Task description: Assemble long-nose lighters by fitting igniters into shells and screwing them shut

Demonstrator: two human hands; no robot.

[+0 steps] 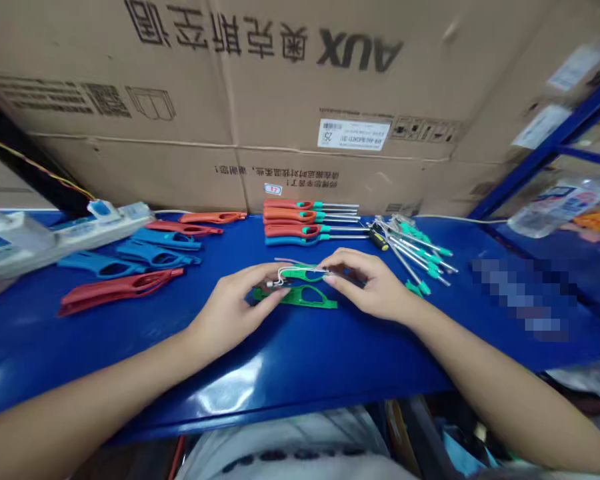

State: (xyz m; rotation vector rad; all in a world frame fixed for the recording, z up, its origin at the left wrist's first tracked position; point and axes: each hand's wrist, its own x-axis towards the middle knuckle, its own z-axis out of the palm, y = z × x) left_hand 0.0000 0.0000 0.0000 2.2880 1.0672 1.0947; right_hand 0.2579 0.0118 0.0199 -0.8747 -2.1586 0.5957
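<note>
My left hand (243, 293) is closed, thumb and fingers pinching a small part with thin white wires (281, 275); the part itself is mostly hidden. The fingertips of my right hand (367, 283) are pinched together at the far end of the wires. Just beneath the wires and between both hands sits one green lighter handle shell (305, 274). A second green handle shell (313, 297), with an oval opening, lies on the blue table closer to me, partly behind my left thumb.
Assembled red, orange and blue lighters (293, 231) are lined up at the back. A yellow-black screwdriver (379, 239) lies beside loose metal tubes with teal ends (420, 250). Red and blue handle shells (125, 287) and a white power strip (70, 237) are left. A cardboard box (280, 133) stands behind.
</note>
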